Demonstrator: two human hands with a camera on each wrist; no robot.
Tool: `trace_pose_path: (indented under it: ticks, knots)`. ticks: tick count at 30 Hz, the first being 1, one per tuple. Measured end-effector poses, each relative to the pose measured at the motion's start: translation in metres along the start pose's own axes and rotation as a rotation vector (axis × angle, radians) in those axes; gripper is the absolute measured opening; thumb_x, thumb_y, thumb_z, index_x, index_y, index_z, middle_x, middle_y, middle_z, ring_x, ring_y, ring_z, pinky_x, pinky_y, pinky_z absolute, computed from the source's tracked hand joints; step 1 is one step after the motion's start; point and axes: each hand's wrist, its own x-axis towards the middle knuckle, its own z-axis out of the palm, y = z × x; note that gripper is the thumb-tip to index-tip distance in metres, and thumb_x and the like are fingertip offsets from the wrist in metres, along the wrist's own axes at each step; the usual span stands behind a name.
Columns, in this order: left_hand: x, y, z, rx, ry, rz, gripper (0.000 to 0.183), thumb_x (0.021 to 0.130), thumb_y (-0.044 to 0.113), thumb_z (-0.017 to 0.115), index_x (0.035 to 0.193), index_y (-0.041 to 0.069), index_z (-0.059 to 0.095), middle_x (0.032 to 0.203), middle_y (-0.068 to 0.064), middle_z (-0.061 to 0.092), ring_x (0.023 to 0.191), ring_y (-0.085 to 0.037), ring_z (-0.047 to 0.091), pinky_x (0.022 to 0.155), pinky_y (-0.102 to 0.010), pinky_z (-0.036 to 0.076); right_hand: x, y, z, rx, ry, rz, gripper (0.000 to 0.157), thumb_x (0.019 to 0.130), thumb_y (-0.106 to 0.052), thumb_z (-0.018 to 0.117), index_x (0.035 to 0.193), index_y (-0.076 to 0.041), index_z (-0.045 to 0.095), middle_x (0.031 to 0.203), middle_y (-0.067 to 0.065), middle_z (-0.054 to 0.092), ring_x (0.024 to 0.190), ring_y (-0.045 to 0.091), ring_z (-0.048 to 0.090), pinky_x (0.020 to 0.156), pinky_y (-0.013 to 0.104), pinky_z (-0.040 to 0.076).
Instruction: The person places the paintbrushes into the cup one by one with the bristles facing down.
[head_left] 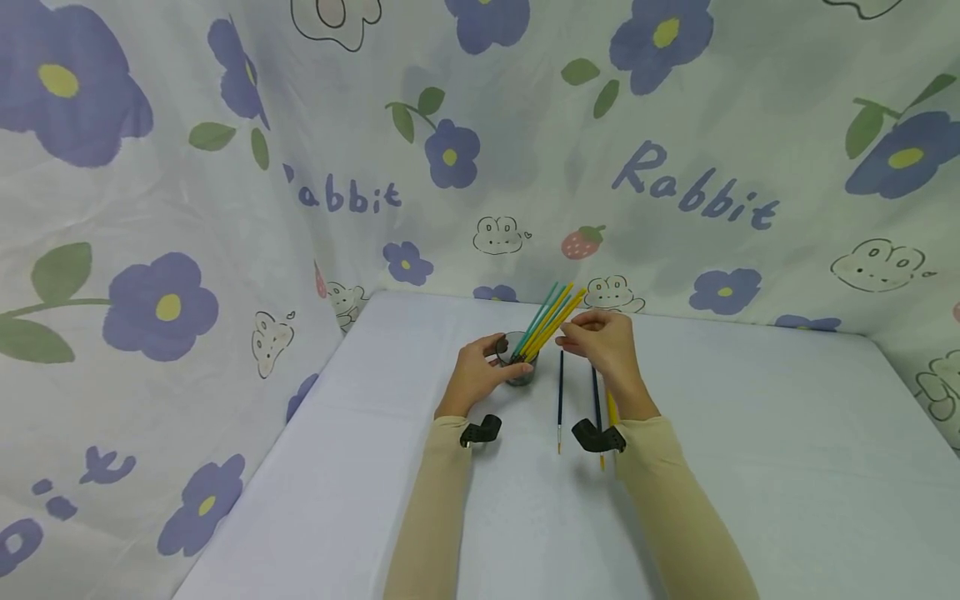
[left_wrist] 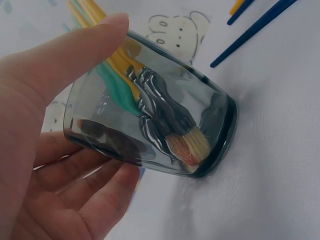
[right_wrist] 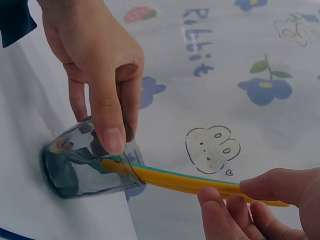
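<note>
My left hand (head_left: pixel 480 373) grips a grey-tinted clear glass (left_wrist: pixel 215 120), thumb on one side and fingers on the other. The glass is tilted. Inside stand several paintbrushes (head_left: pixel 542 327) with yellow and teal handles, bristles down at the glass's base. Beyond the rim, my right hand (head_left: pixel 609 348) pinches a yellow paintbrush handle (right_wrist: pixel 175 182) near its upper end, between thumb and fingers. How many handles those fingers hold I cannot tell.
On the white table (head_left: pixel 360 467) lie two dark blue paintbrushes, one (head_left: pixel 560 400) between the forearms and another (head_left: pixel 597 392) by the right wrist. A yellow handle (head_left: pixel 612 408) shows partly beneath that wrist. A patterned cloth (head_left: pixel 525 200) hangs behind the table and at left.
</note>
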Motion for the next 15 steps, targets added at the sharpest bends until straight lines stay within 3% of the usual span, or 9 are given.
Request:
trace_pose_path:
  ticks: [5, 15]
  knots:
    - [0.0, -0.001, 0.0, 0.004, -0.003, 0.005, 0.09, 0.071, 0.05, 0.086, 0.143, 0.008, 0.051, 0.133, -0.009, 0.061, 0.128, -0.026, 0.057, 0.103, -0.035, 0.056, -0.001, -0.002, -0.014, -0.018, 0.005, -0.009, 0.03, 0.091, -0.013, 0.07, 0.11, 0.008, 0.06, 0.099, 0.02, 0.067, 0.079, 0.019, 0.076, 0.075, 0.026, 0.064]
    - [0.0, -0.001, -0.001, -0.001, -0.012, 0.023, 0.092, 0.071, 0.049, 0.086, 0.143, 0.005, 0.05, 0.133, -0.011, 0.061, 0.128, -0.028, 0.056, 0.103, -0.036, 0.056, -0.008, 0.008, -0.046, -0.166, 0.054, 0.017, 0.028, 0.091, -0.018, 0.069, 0.109, 0.004, 0.062, 0.101, 0.018, 0.068, 0.078, 0.017, 0.075, 0.072, 0.024, 0.064]
